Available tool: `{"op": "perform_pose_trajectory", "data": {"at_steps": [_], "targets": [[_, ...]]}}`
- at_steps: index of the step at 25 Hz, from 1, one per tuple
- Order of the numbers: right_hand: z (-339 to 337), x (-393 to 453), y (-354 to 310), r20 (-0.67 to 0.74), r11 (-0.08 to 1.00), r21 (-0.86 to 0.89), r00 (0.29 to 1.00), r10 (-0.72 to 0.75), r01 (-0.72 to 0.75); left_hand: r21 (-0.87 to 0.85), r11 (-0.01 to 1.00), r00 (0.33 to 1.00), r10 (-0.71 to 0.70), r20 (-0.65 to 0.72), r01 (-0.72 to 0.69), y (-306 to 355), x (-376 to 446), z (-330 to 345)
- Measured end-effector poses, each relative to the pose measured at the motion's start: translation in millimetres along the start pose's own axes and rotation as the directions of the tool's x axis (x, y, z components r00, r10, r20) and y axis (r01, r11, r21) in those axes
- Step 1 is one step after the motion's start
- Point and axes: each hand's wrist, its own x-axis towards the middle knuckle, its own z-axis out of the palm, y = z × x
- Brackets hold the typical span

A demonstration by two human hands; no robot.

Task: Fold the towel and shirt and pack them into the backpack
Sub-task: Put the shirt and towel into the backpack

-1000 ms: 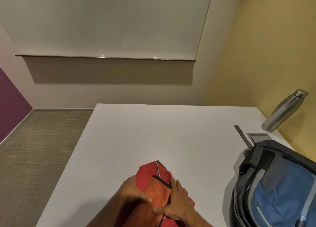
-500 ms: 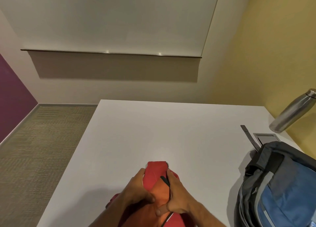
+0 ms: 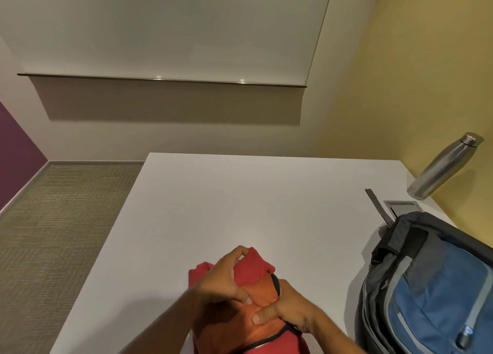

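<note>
The left hand [image 3: 224, 279] grips the red shirt [image 3: 253, 269]. The right hand [image 3: 288, 309] grips the orange towel [image 3: 262, 292] lying on it. Both press them on the tabletop [image 3: 240, 199]. The backpack [image 3: 432, 287] sits right of the hands.

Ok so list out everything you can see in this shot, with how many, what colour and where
shirt: 1, red, near edge of the table, partly folded under the hands
towel: 1, orange with dark trim, lying on top of the shirt
backpack: 1, blue and grey, right side of the table
bottle: 1, silver metal, far right corner of the table, by the yellow wall
strap: 1, dark grey, on the table beyond the backpack
floor box: 1, grey, set in the table near the bottle
table: 1, white, centre
whiteboard: 1, white, back wall
left hand: 1, fingers gripping the shirt
right hand: 1, gripping the towel
</note>
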Motion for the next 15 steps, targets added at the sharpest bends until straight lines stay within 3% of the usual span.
{"op": "perform_pose_trajectory", "data": {"at_steps": [4,8,12,15], "targets": [[3.4,-29.4,3.4,-0.116,0.938,0.343,0.993,-0.006,0.046,0.160,0.982,0.991,0.082,0.103,-0.097,39.4,11.2,-3.1],[12.4,-68.9,15.2,-0.255,0.759,0.616,0.965,-0.060,0.210,0.293,0.926,0.943,0.149,0.298,-0.239,91.8,24.4,5.0],[15.6,-112.2,21.3,-0.376,0.569,0.756,0.926,-0.027,0.324,0.319,0.874,0.879,0.210,0.429,-0.365,138.8,31.6,28.9],[17.2,-160.0,23.7,-0.490,0.585,0.724,0.869,0.065,0.365,0.179,0.891,0.861,0.325,0.391,-0.418,168.6,43.0,51.3]]}}
